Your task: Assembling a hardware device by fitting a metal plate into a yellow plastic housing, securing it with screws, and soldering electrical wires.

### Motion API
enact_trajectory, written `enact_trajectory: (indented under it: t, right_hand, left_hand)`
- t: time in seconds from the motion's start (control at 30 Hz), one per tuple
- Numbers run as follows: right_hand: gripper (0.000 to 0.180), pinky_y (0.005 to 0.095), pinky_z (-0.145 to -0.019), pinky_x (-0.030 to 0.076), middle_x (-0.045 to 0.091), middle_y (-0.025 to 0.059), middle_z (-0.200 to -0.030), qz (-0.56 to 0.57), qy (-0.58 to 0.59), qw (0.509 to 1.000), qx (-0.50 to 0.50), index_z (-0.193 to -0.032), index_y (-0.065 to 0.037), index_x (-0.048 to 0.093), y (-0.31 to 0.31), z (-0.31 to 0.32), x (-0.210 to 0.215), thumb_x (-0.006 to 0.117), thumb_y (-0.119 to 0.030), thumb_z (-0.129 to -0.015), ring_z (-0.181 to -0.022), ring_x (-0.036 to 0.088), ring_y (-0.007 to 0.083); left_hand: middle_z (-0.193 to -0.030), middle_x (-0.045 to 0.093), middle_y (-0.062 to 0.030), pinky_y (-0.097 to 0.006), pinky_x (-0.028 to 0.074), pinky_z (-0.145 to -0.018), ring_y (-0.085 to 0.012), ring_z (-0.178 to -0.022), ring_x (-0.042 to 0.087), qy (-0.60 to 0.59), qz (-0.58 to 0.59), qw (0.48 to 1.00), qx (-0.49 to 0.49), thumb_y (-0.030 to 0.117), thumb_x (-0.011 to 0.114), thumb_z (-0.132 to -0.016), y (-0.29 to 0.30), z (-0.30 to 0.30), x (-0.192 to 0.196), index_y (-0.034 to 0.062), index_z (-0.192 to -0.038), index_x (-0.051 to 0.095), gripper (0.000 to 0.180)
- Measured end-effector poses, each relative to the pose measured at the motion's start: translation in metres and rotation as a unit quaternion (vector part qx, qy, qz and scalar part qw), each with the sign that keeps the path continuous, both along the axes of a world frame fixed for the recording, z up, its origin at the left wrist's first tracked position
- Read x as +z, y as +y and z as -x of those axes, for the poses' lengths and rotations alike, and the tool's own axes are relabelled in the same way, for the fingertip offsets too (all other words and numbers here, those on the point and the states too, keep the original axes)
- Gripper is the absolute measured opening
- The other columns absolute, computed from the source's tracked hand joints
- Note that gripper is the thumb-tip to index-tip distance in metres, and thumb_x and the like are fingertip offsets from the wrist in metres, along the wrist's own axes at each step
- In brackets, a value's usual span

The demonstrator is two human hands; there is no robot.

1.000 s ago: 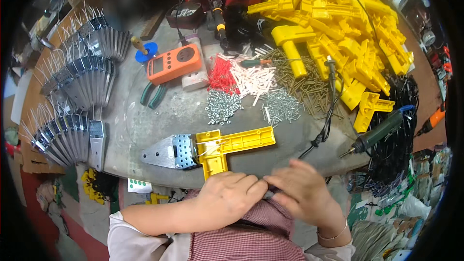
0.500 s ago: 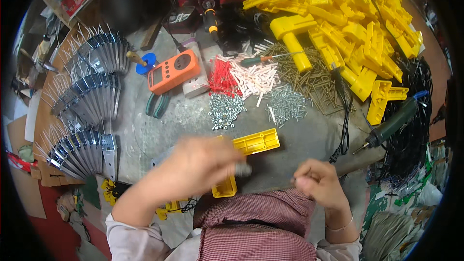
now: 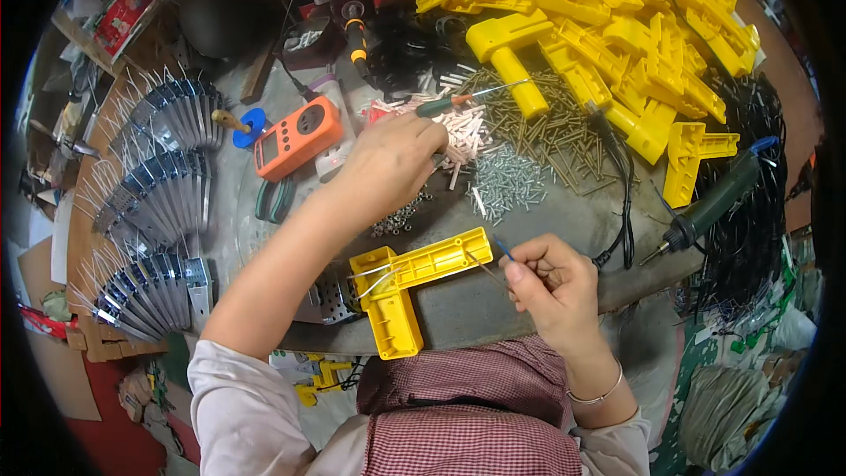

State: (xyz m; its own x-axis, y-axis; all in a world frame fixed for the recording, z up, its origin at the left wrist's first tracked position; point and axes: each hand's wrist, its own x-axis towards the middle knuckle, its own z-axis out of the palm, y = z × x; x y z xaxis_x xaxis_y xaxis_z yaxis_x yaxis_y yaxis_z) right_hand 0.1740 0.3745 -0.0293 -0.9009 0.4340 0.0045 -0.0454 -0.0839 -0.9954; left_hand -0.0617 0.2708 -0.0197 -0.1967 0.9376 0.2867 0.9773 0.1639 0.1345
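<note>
An L-shaped yellow plastic housing (image 3: 394, 322) lies open-side up at the table's near edge. White wires run into its corner from a perforated metal piece (image 3: 337, 295) on its left. My right hand (image 3: 555, 295) is closed in a pinch beside the housing's right end, holding a thin brown wire (image 3: 487, 270) and a blue wire (image 3: 503, 248). My left hand (image 3: 397, 154) reaches across to the piles of small parts, fingers curled down over red and pale pink sleeves (image 3: 465, 134). Its fingertips are mostly hidden; a small dark thing shows beside them. Metal nuts (image 3: 398, 217) lie partly beneath that hand.
Silver screws (image 3: 507, 187) and long brass-coloured screws (image 3: 564, 137) lie in heaps. Yellow housings (image 3: 617, 44) are piled at far right. An electric screwdriver (image 3: 714, 220) lies right, an orange meter (image 3: 298, 137) left. Metal blades with wires (image 3: 150, 189) stand in fanned stacks at far left.
My left hand has moved from above the housing, up and away to the small-parts piles, uncovering the housing. My right hand has moved slightly left and up; brown and blue wires now show at its fingers.
</note>
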Motion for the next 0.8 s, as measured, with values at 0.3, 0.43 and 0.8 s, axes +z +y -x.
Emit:
enact_trajectory:
  t: [0.3,0.43,0.8]
  right_hand:
    - [0.012,0.0183,-0.055,0.040,0.060,-0.0021,-0.069,-0.073,0.005,0.997,-0.038,-0.091,0.003,0.061,-0.007,0.007,0.004,0.064,-0.009,-0.091,-0.062,0.050,0.0012]
    - [0.012,0.0172,-0.057,0.039,0.058,-0.0035,-0.074,0.021,0.013,0.999,-0.039,-0.090,0.002,0.061,-0.002,0.010,0.004,0.065,-0.010,-0.091,-0.065,0.049,0.0006]
    - [0.011,0.0185,-0.052,0.033,0.052,-0.0040,-0.075,-0.023,0.045,0.998,-0.028,-0.081,0.000,0.061,-0.003,0.016,0.003,0.069,-0.008,-0.086,-0.061,0.041,0.0007]
  left_hand:
    - [-0.095,0.059,-0.0100,-0.041,0.047,-0.083,-0.0291,-0.098,0.056,0.014,0.027,0.999,-0.017,0.003,0.064,-0.072,0.008,0.002,-0.006,0.0054,-0.089,0.062,0.017]
    - [-0.093,0.062,-0.0119,-0.041,0.049,-0.081,-0.0324,-0.093,0.058,-0.030,-0.035,0.999,0.005,0.001,0.063,-0.074,-0.004,0.001,0.000,0.0032,-0.088,0.061,0.014]
    - [-0.102,0.064,-0.0060,-0.028,0.049,-0.086,-0.0127,-0.095,0.061,-0.619,-0.162,0.767,0.033,0.000,0.065,-0.082,-0.054,-0.072,0.021,-0.0022,-0.100,0.062,0.019]
